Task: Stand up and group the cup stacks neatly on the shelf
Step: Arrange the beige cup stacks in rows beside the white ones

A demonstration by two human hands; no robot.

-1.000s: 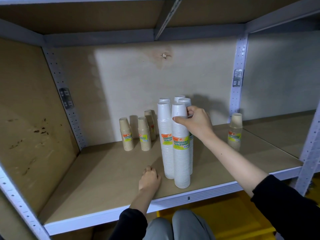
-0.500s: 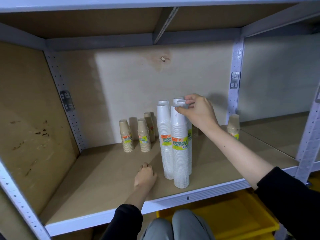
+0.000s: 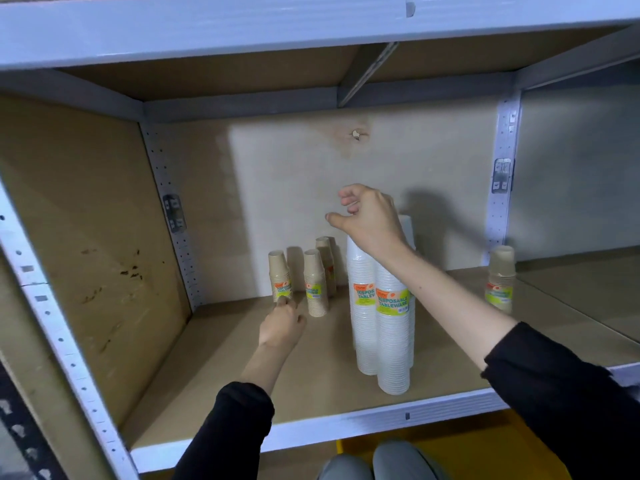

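Several tall white cup stacks (image 3: 388,327) stand upright, grouped near the front of the wooden shelf (image 3: 214,382). My right hand (image 3: 370,220) hovers just above their tops with fingers loosely curled and holds nothing. Three short brown cup stacks (image 3: 314,284) stand upright at the back left. My left hand (image 3: 282,322) reaches toward them, a fingertip at the base of the leftmost brown stack (image 3: 278,277). A lone brown cup stack (image 3: 500,278) stands at the right by the upright post.
The shelf bay has a wooden left wall (image 3: 79,244) and a back panel (image 3: 311,174), with a metal beam (image 3: 311,19) overhead. A yellow bin (image 3: 485,448) sits below the front rail (image 3: 346,427). My knees show at the bottom edge.
My right hand let go of the white stacks' tops and lifted above them. My left hand moved from the shelf's front toward the brown stacks at the back. The view came closer.
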